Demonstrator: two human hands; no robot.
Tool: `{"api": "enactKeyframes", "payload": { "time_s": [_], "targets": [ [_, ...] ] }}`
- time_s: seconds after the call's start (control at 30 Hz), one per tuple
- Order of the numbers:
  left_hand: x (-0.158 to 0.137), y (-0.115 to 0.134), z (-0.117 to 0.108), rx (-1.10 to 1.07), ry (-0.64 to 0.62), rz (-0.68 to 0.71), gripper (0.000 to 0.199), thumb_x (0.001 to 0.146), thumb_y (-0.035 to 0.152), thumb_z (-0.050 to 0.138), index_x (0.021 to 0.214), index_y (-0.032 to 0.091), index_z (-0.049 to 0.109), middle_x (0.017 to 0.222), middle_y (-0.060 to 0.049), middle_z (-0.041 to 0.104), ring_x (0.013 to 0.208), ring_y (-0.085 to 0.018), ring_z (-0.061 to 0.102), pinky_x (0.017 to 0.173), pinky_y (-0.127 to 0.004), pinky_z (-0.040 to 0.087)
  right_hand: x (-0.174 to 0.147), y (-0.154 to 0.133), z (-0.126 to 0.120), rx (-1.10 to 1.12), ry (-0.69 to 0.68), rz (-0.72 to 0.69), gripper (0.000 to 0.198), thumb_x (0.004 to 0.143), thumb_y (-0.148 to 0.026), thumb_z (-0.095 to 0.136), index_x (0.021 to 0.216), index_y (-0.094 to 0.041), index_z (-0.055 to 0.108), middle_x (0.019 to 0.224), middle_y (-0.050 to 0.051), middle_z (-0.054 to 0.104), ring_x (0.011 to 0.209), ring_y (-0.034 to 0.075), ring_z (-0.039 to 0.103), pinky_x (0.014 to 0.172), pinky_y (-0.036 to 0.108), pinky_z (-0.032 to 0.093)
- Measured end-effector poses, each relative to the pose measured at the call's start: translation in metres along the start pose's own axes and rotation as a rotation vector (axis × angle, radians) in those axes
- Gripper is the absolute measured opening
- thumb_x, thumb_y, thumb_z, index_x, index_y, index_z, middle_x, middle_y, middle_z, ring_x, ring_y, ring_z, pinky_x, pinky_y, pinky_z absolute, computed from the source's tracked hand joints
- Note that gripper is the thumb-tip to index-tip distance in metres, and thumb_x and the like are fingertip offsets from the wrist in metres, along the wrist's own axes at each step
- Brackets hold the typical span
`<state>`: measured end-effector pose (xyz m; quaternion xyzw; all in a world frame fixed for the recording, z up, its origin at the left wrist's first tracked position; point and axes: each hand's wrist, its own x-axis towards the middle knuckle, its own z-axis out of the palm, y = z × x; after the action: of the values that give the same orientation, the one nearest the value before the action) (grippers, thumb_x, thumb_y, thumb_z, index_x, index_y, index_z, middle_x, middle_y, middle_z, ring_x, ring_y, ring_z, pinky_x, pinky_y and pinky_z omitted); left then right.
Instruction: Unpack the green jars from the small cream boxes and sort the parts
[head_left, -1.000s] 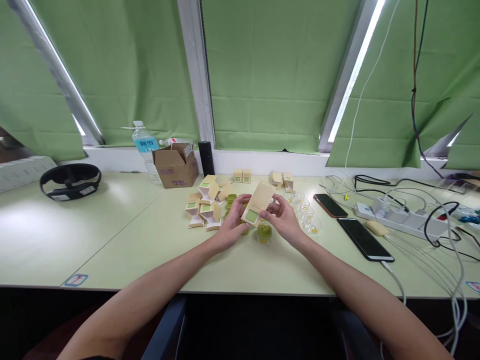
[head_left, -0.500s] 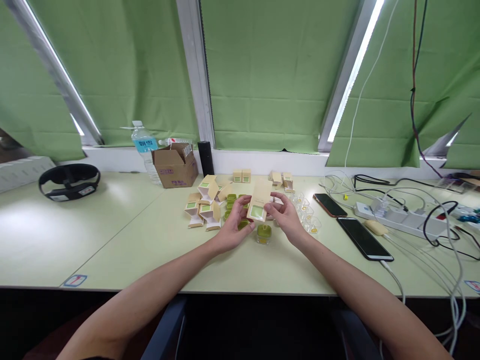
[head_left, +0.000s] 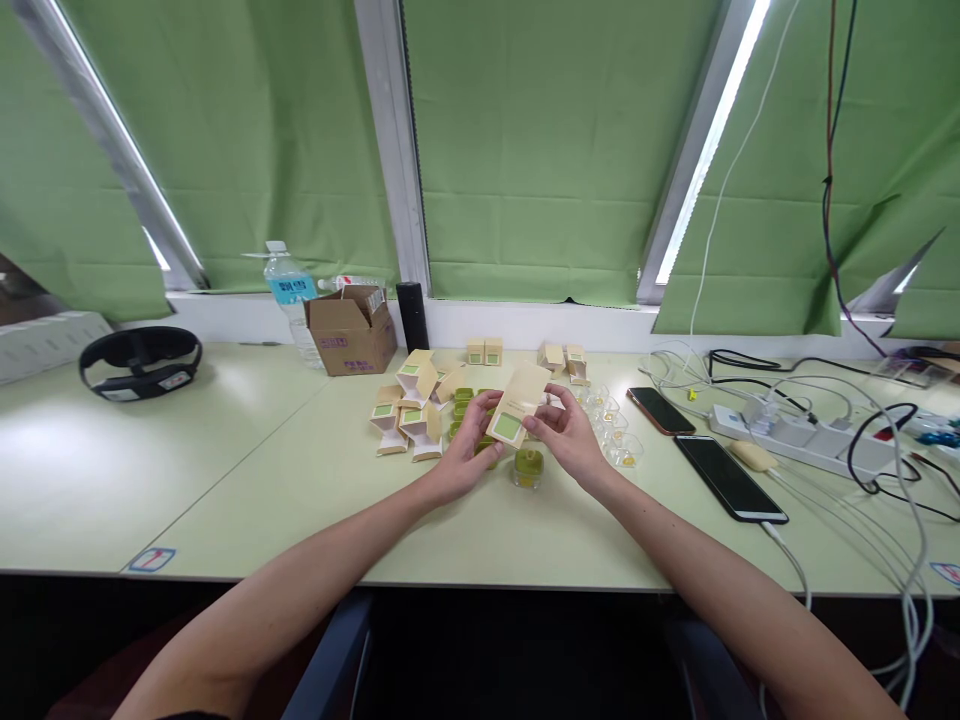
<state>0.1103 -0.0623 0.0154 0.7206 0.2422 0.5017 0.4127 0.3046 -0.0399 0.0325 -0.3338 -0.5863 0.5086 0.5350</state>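
Note:
Between my hands is a flattened cream paper box (head_left: 520,398) with a green square on its lower part, tilted above the table. My left hand (head_left: 466,452) holds its left edge, thumb stretched out below it. On the other side my right hand (head_left: 568,432) grips the right edge between thumb and fingers. Just below stands a small clear jar with a green lid (head_left: 528,466). More green-lidded jars (head_left: 463,396) sit behind my left hand, partly hidden. Right of my right hand are several clear plastic cups (head_left: 624,450) with something yellow inside.
Several opened cream boxes (head_left: 420,425) are piled at left; two closed boxes (head_left: 484,351) stand farther back. Behind the pile are a brown carton (head_left: 351,335) and a water bottle (head_left: 291,290). Phones (head_left: 729,478), a power strip (head_left: 802,440) and loose cables lie at right. A black headset (head_left: 140,365) rests far left.
The flat paper box has turned, its lower end swinging a little to the left. Both hands keep hold of it and have barely moved.

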Motion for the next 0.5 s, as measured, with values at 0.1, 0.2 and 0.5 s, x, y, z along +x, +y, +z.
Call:
{"api": "enactKeyframes", "payload": {
  "time_s": [0.1,0.2,0.5],
  "targets": [
    [0.0,-0.001,-0.001,-0.012,0.005,-0.005,0.058,0.094,0.032,0.059,0.146,0.029,0.032,0.147,-0.012,0.044,0.13,-0.028,0.049,0.105,-0.042,0.043,0.0,0.002,0.0,-0.011,-0.004,-0.011,0.075,0.066,-0.055,0.088,0.123,-0.027,0.048,0.083,-0.001,0.075,0.082,0.022,0.074,0.08,0.038,0.058],
    [0.001,-0.001,-0.001,-0.015,0.008,-0.001,0.058,0.092,0.029,0.058,0.144,0.029,0.032,0.145,-0.011,0.044,0.133,-0.028,0.047,0.106,-0.043,0.043,0.001,0.004,-0.001,-0.022,-0.02,-0.025,0.075,0.066,-0.052,0.089,0.122,-0.027,0.047,0.085,0.0,0.075,0.081,0.022,0.073,0.08,0.038,0.058],
    [0.003,0.01,0.0,-0.019,0.041,-0.032,0.06,0.078,0.016,0.058,0.133,0.029,0.038,0.131,-0.007,0.049,0.119,-0.025,0.052,0.093,-0.036,0.046,-0.004,0.003,0.001,-0.043,-0.095,-0.04,0.073,0.072,-0.049,0.086,0.127,-0.029,0.043,0.096,0.002,0.076,0.086,0.021,0.072,0.083,0.04,0.058]
  ]
}}
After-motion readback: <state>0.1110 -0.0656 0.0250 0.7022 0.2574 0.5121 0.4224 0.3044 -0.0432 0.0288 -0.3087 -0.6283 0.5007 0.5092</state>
